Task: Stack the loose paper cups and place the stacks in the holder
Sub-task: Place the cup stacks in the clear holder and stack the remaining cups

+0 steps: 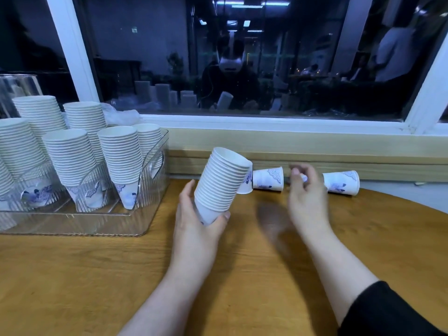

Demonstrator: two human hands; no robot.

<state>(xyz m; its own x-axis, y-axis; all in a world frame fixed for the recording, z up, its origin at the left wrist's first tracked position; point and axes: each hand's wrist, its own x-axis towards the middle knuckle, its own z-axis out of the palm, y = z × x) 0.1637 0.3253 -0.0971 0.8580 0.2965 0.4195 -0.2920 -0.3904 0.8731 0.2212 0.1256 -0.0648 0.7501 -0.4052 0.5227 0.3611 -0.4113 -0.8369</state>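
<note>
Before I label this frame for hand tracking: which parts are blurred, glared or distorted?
Head view: the right hand is smeared by motion blur, its shadow soft on the wooden table; the left hand and its tilted stack of white paper cups are sharp; the dark window mirrors the room; wide-angle bending slants the white window frame.

Head view looks down, close, over table point(97, 275); edges perhaps warped.

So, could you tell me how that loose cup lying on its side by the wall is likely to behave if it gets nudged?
The loose cup lies on its side on the smooth wooden table, so it would probably roll, curving because it tapers. It looks like thin paper, so likely very light and easily crushed by a firm pinch.
</note>
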